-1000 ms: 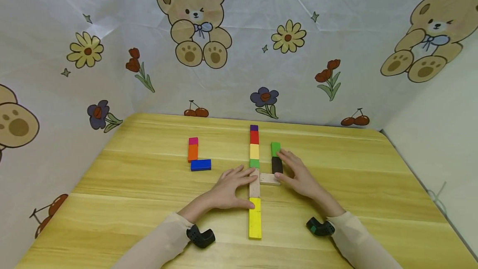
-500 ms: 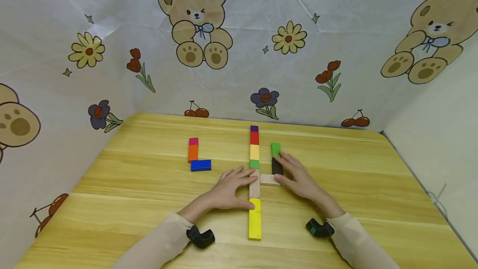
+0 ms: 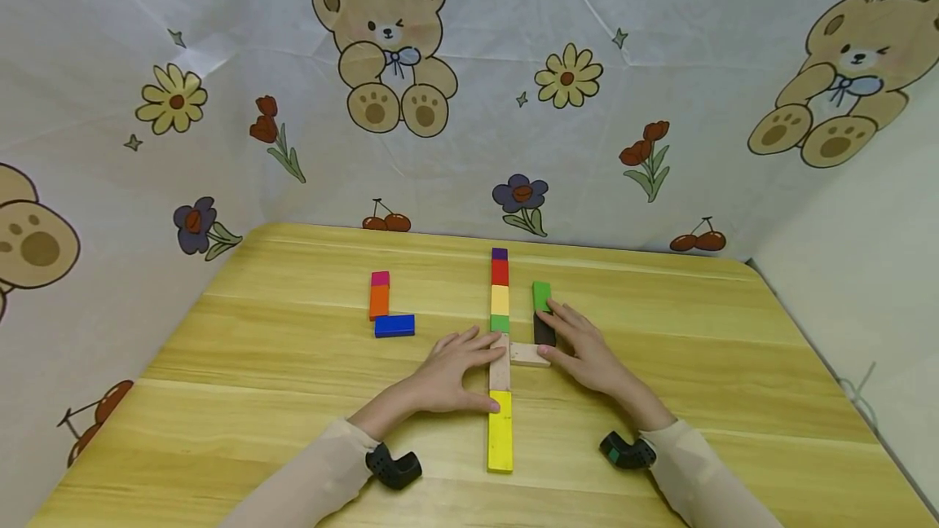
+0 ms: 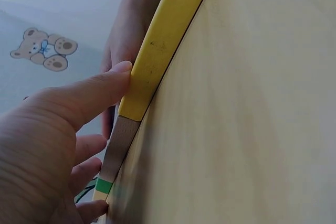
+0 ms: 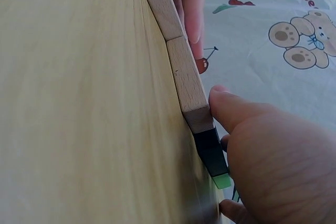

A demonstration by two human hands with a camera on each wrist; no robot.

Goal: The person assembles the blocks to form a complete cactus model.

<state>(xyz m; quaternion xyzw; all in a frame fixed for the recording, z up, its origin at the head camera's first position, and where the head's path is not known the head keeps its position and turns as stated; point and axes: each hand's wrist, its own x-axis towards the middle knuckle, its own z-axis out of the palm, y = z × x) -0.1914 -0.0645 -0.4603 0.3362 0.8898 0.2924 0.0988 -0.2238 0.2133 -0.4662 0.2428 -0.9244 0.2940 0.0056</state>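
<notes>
My left hand (image 3: 455, 373) lies spread over a straight row of flat wooden blocks. Its thumb touches the yellow block (image 3: 500, 438), and its fingertips rest on the plain wood block (image 3: 500, 373). Beyond these the row runs on with a green block (image 3: 500, 323), a pale yellow block (image 3: 500, 300), a red block (image 3: 500, 272) and a purple block (image 3: 500, 253). To the right, my right hand (image 3: 590, 353) has its thumb at the end of a crosswise plain block (image 3: 526, 354). Its fingers reach over a black block (image 3: 544, 331) and a bright green block (image 3: 541, 295).
Left of the row, a blue block (image 3: 394, 326) lies crosswise below an orange block (image 3: 379, 301) and a pink block (image 3: 380, 278). The wooden table (image 3: 293, 365) ends at a printed cloth backdrop (image 3: 484, 39) behind and at both sides.
The right hand's fingers have shifted slightly, one now lying across the far end of the black block. The left hand and the blocks keep their places.
</notes>
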